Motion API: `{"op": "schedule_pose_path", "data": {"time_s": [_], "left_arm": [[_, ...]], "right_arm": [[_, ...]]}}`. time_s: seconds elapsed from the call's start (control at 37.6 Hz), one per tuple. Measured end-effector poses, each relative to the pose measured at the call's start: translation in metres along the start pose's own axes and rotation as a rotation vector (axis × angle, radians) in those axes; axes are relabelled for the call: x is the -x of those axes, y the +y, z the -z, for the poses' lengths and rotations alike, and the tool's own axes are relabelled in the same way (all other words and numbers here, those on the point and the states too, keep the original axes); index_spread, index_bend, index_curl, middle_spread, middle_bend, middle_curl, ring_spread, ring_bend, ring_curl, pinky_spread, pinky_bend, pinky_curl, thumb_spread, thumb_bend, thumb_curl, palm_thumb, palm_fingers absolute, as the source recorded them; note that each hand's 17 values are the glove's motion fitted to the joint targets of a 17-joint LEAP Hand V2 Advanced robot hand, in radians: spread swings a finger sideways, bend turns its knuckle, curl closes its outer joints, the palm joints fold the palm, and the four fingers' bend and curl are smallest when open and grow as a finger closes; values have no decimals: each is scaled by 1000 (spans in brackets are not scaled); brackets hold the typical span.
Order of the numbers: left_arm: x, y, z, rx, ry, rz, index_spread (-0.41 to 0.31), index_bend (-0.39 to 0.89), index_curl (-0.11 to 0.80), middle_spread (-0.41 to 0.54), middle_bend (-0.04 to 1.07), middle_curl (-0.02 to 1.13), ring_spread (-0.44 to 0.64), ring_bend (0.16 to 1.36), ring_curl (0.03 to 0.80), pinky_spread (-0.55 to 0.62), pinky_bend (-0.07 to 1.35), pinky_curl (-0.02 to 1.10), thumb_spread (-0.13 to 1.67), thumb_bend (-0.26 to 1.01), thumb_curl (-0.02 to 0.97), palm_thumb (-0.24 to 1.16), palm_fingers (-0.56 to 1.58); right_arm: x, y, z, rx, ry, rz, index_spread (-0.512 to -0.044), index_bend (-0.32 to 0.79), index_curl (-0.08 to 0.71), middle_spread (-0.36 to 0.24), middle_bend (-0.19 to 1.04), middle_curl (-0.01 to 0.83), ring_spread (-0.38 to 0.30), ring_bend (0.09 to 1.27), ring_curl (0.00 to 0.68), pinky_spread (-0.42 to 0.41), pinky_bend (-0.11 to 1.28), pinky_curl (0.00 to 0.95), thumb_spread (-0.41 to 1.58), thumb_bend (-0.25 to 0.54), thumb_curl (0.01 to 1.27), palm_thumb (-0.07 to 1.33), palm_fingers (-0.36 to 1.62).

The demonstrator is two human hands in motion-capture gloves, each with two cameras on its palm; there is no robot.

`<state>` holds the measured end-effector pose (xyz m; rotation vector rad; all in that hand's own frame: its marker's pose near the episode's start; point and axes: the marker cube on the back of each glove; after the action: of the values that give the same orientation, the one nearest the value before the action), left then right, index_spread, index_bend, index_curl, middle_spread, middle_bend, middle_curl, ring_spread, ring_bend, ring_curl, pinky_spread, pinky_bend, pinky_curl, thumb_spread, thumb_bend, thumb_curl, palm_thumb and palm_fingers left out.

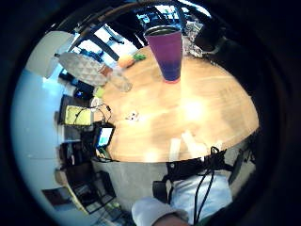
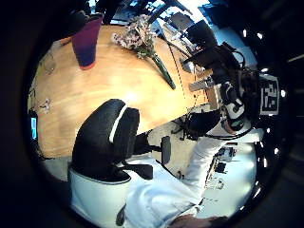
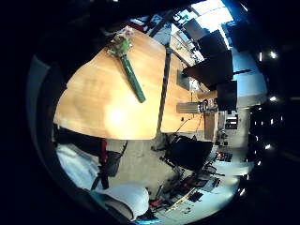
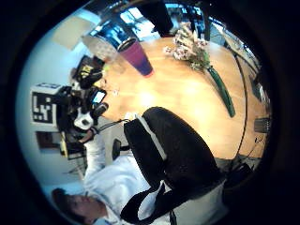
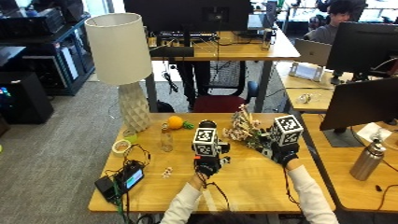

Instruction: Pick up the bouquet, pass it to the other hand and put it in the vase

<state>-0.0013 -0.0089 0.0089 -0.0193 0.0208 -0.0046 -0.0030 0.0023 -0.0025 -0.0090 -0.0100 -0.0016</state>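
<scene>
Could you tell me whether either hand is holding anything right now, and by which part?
Nothing is held: the bouquet lies on the table, and the vase stands untouched.

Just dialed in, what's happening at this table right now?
A person holds both gloved hands above a wooden table; neither hand holds anything. The bouquet still lies flat on the table, nearer the right hand. The purple vase stands upright and empty by the left hand. No pickup has started yet.
</scene>
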Motion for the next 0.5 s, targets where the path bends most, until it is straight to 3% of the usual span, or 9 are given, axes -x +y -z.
{"op": "schedule_pose_path", "data": {"time_s": [0.05,0.19,0.35,0.5], "left_arm": [[0,-4,-3,10,5,2,-49,258,98,20,185,72,60,426,106,96,333,90,505,137,56,232,616],[-2,-9,-8,21,-1,6,-65,247,167,34,170,146,86,449,183,136,335,166,771,130,90,257,575],[0,-7,-9,21,10,6,-69,228,223,43,158,181,108,451,214,159,331,208,946,104,124,270,547],[2,-12,-2,10,-25,20,-73,210,267,47,155,203,118,451,231,174,323,235,1036,74,153,278,539]], "right_arm": [[0,1,0,3,-3,1,-221,96,36,-32,249,82,76,317,81,160,504,132,504,136,49,228,503],[-1,4,1,-11,-18,15,-301,102,87,-44,263,145,110,360,153,224,549,213,783,130,75,252,460],[-2,8,8,-14,-9,22,-346,107,112,-45,290,199,131,391,189,256,544,246,981,109,103,262,464],[-6,0,4,-23,-48,29,-363,110,132,-45,305,240,133,404,214,272,541,266,1085,83,128,269,465]]}}
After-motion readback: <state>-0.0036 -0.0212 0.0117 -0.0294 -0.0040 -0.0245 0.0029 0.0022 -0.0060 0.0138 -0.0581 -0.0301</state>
